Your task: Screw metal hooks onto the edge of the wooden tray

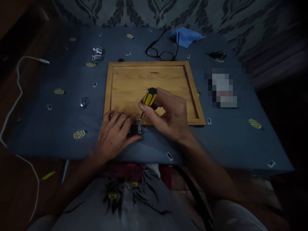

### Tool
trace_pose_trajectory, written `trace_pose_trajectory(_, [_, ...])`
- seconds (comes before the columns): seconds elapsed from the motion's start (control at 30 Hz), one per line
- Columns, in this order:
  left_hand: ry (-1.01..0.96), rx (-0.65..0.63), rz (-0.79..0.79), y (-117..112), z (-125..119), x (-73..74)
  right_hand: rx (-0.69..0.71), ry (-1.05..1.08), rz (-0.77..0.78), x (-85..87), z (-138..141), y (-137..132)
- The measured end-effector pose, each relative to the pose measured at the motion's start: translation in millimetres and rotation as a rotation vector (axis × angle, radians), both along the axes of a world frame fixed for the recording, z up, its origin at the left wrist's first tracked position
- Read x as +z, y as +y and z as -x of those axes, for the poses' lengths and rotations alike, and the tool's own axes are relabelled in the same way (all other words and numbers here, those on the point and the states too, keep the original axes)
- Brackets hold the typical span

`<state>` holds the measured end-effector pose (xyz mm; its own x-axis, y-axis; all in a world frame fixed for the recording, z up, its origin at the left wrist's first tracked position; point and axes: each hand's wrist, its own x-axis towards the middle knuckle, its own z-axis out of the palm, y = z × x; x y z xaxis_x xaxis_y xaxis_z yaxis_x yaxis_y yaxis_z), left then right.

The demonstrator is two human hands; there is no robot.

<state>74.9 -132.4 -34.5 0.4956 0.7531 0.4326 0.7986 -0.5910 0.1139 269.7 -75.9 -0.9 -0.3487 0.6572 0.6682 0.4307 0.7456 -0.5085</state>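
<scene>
My right hand (169,114) is closed around a yellow-and-black screwdriver (150,96), its handle tilted and its shaft pointing down. The screwdriver tip meets a small silver metal piece, seemingly a cabinet hinge (139,125), at the near edge of a framed wooden panel (149,77). My left hand (115,131) grips at that same spot, fingers over the panel's near edge and thumb stretched out below the hinge. Part of the hinge is hidden by the left fingers. The screw head under the tip is too small to make out.
More silver hinges (97,54) lie at the back left, and a small metal part (83,102) sits left of the panel. Behind it are eyeglasses (162,53) and a blue cloth (187,37). A black object (218,55) lies at right. A white cable (20,86) runs along the left.
</scene>
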Motion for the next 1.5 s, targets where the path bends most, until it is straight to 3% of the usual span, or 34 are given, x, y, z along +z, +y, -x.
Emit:
trace_pose_trajectory(0.47, [0.0, 0.003, 0.065, 4.2, 3.0, -0.4, 0.046, -0.03, -0.058, -1.7, -3.9, 0.1])
trace_pose_trajectory(0.8, [-0.049, 0.026, 0.159, 7.8, 4.7, 1.8, 0.018, -0.017, 0.016, 0.1, -2.7, -0.7])
trace_pose_trajectory(0.93, [-0.051, 0.047, 0.187, 8.0, 1.7, 1.4, -0.033, 0.101, 0.058, -0.4, 0.2, -2.2])
trace_pose_trajectory(1.1, [-0.027, 0.045, 0.193, 7.6, 1.0, 2.8, 0.019, 0.239, 0.139, -2.5, 2.8, -3.1])
trace_pose_trajectory(1.33, [-0.052, 0.04, 0.202, 8.4, 3.1, 1.5, 0.045, 0.189, 0.148, -9.2, 3.1, -1.0])
trace_pose_trajectory(1.5, [-0.127, -0.029, 0.304, 18.7, 8.0, 11.4, 0.055, 0.162, 0.146, -9.4, 2.9, -0.1])
